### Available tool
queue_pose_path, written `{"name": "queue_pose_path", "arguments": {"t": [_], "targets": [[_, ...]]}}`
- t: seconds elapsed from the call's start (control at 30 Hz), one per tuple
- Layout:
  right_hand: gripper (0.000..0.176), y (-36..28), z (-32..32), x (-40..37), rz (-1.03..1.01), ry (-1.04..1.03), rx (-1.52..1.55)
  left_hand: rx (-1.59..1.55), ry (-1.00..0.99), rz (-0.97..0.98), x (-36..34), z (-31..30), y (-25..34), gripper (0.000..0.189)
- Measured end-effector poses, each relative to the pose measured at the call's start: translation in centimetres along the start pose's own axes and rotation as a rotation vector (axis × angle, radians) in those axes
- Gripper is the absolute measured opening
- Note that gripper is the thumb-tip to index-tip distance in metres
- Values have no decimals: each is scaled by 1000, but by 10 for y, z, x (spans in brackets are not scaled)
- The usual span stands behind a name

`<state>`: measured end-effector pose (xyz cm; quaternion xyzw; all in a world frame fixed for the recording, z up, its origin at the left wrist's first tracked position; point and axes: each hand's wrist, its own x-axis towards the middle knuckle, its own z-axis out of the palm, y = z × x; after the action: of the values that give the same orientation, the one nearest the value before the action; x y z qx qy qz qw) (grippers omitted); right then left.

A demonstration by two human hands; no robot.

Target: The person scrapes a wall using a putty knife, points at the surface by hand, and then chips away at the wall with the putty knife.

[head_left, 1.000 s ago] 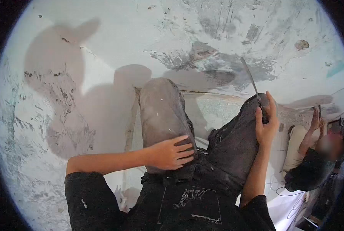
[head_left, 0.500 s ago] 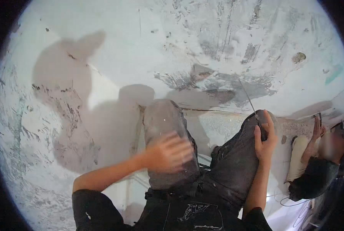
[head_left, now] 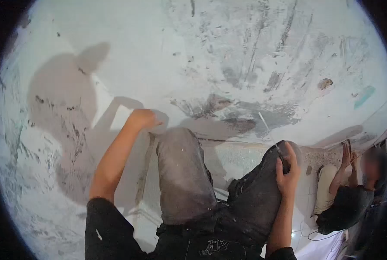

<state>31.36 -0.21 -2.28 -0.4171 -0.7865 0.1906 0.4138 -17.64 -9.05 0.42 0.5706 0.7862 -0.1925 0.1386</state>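
Head camera: the wall (head_left: 137,39) fills most of what I can see from here, whitish and blotched with grey, its lower edge running across behind the person's knees. A big capped shadow (head_left: 61,95) falls over its left part. The person sits low before it in dusty dark trousers (head_left: 180,177), knees apart and pointing at that lower edge, with a black shirt (head_left: 111,229) (one pale smear on the left sleeve). Near the right end of the lower edge sits a co-worker (head_left: 349,203) in a dark top and light trousers, both hands raised close together; whether they hold anything is too small to tell.

The left hand (head_left: 142,119) is lifted just beyond the left knee, in front of the wall, its fingers mostly curled in; I cannot tell whether anything is inside them, or whether it touches the wall. The right hand (head_left: 289,169) is at the right knee, half closed, thumb and fingers around the dark handle of a thin-bladed tool (head_left: 263,121). The narrow blade points away from the person, up past the wall's lower edge and across a dark grey patch (head_left: 284,113); contact there I can't make out. Toward the wall's right edge are a greenish smear (head_left: 364,97) and a small brownish hollow (head_left: 325,83).
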Motion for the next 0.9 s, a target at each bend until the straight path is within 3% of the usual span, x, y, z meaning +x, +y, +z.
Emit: {"name": "queue_pose_path", "arguments": {"t": [0.03, 0.1, 0.13, 0.2, 0.23, 0.3, 0.37, 0.43, 0.5, 0.57, 0.7, 0.77, 0.83, 0.9], "targets": [[53, 0, -1, -2, -6, -13, -39, -253, 184, 81, -1, 6, 2, 48], [52, -1, -2, -1, 105, -74, -1, -729, 697, 433, -42, -26, 77, 51], [52, -1, 1, 4, 71, -55, 16, -729, 681, 434, -37, -21, 86, 51], [52, -4, 8, 1, 43, -55, 34, -303, 165, 691, -32, -3, 95, 52], [52, -6, 8, -1, 58, -82, 5, -330, 156, 675, -18, 3, 94, 52], [53, -8, 10, 11, 56, -92, -40, -385, -408, 402, 32, -18, 85, 53], [54, -16, 8, 15, 98, -107, -10, 38, -440, 235, 38, -33, 138, 57], [53, -10, 5, 5, 60, -125, 19, 304, -50, 171, 20, -9, 189, 60], [53, -3, -1, -2, 47, -120, -35, 359, -60, 29, 15, 46, 233, 63], [53, 3, -3, 0, -30, -43, -24, 1055, -163, 329, -4, 98, 256, 57], [53, 4, -7, -2, 146, -105, 55, -389, -656, 842, -75, 18, 243, 44], [53, 3, 0, 2, 69, -103, 86, -385, -518, 858, -102, -3, 228, 45], [53, -4, 6, 6, 72, -127, 83, -131, 98, 774, -119, -14, 201, 46], [53, -7, 9, 6, 80, -157, 76, -192, 478, 600, -119, -44, 170, 43]]}}
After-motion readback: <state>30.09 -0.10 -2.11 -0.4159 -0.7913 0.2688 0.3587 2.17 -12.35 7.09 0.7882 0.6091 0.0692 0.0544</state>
